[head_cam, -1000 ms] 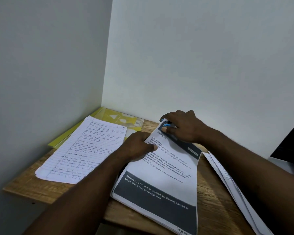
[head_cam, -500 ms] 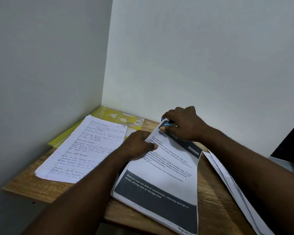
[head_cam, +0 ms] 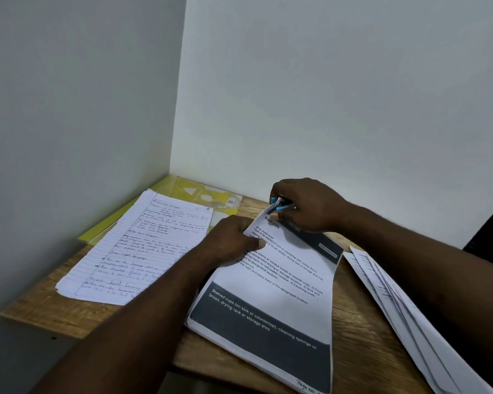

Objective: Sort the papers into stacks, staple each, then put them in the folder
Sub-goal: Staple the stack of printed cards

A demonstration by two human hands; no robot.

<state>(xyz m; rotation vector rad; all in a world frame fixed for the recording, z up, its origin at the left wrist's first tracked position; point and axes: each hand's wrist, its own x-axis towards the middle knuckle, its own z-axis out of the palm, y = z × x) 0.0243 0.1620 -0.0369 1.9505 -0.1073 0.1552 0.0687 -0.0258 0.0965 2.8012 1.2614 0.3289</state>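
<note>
Raised a little since a second ago: right hand (head_cam: 310, 206), fingers curled round blue stapler (head_cam: 281, 207) at far corner of printed stack (head_cam: 273, 294). Left hand (head_cam: 231, 243) pinching stack's left edge, thumb on top. Mid wooden desk (head_cam: 359, 351), white wall corner. Handwritten sheets (head_cam: 143, 251) left, overlapping yellow folder (head_cam: 205, 194), contents unclear. Loose papers (head_cam: 404, 322) right.

We have a single view, from a wide-angle camera worn on the head. We look forward and down at the wooden desk (head_cam: 362, 351) from above its near edge, close enough to read the type on the printed papers (head_cam: 268, 302) lying on it. We face the desk's far left corner, where the left wall (head_cam: 69, 109) and back wall (head_cam: 339, 95) meet; both rise above the desk and fill the upper half of the view.
</note>
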